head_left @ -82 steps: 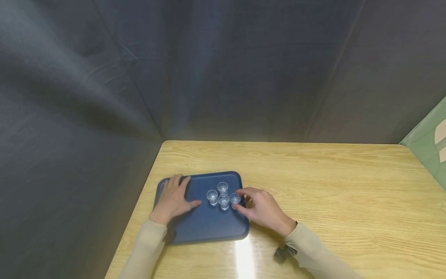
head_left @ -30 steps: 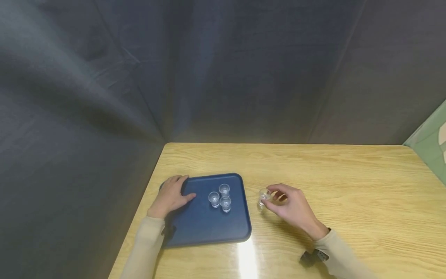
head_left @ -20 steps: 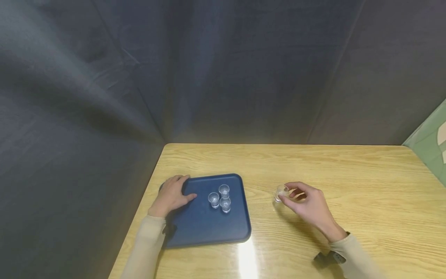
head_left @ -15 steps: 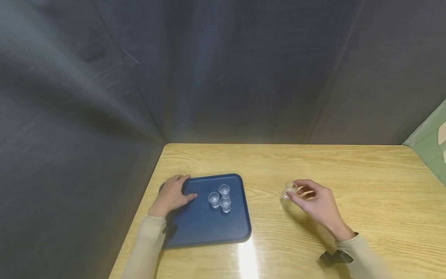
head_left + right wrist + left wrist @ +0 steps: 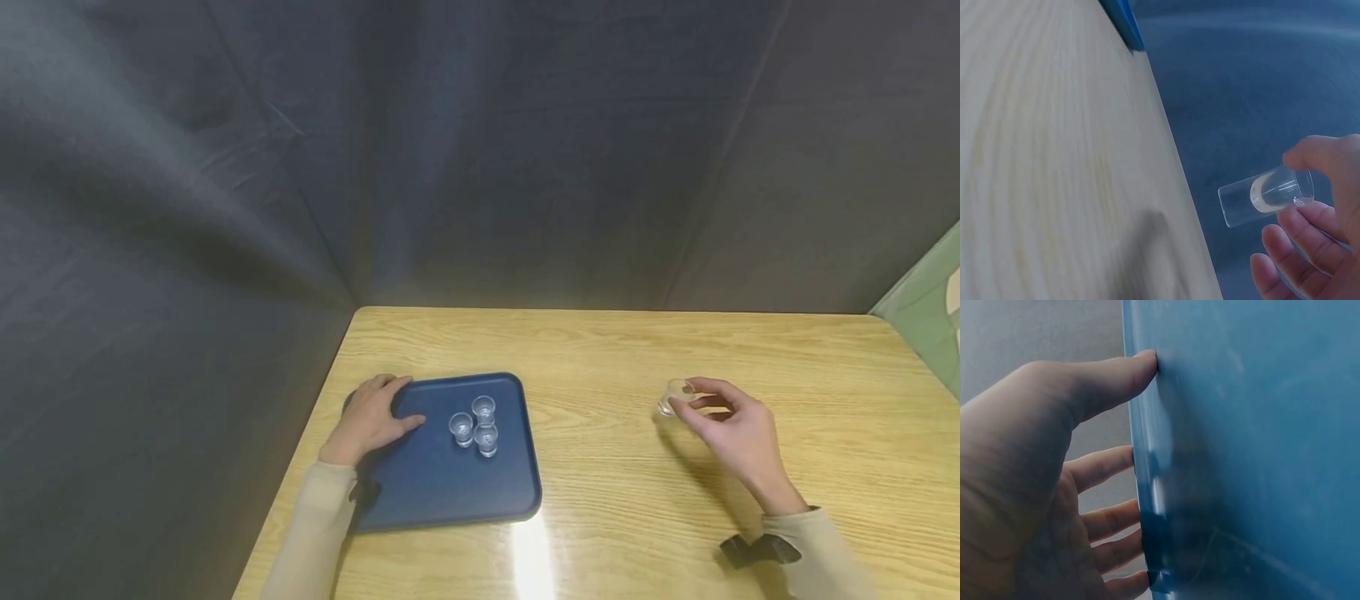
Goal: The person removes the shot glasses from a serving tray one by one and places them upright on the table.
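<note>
My right hand (image 5: 738, 429) holds a small clear shot glass (image 5: 674, 397) by its upper part, between thumb and fingers. In the right wrist view the thick-bottomed shot glass (image 5: 1266, 195) is pinched near its rim, its base pointing away from the palm. The glass is over the right part of the table; its exact height is hard to tell. My left hand (image 5: 371, 425) rests at the left end of a blue tray (image 5: 450, 492). Its fingers look fairly straight and meet the tray's edge (image 5: 1138, 431), the thumb reaching over the inner side.
Three more shot glasses (image 5: 474, 429) stand close together on the tray's right half. Beneath is a light wood-grain table (image 5: 600, 500). A dark curtain (image 5: 525, 167) hangs along the back and left sides. Something green (image 5: 926, 325) shows at the far right.
My right hand took the rightmost shot glass off the tray and has carried it rightward over the table. My left hand stays at the tray's left end.
</note>
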